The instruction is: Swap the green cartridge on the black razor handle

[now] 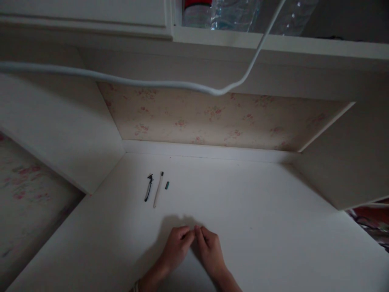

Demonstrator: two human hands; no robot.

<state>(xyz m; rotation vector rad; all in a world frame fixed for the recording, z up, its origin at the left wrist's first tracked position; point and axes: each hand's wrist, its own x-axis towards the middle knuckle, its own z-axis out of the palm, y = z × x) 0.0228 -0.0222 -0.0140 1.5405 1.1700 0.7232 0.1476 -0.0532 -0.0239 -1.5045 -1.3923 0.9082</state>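
Observation:
My left hand (178, 247) and my right hand (209, 247) rest on the white desk top (258, 211) near its front, fingertips pinched together and touching each other. Whatever they pinch is too small or hidden to name. Beyond them on the desk lie a small black clip-like tool (148, 187), a thin pale stick like a pencil (158, 189) and a tiny dark green piece (167, 185), side by side and apart from my hands.
The desk sits in an alcove with a floral-papered back wall (212, 117) and white side panels. A white cable (146, 83) hangs across above. Plastic bottles (231, 14) stand on a shelf overhead. Floral fabric (27, 190) lies at the left.

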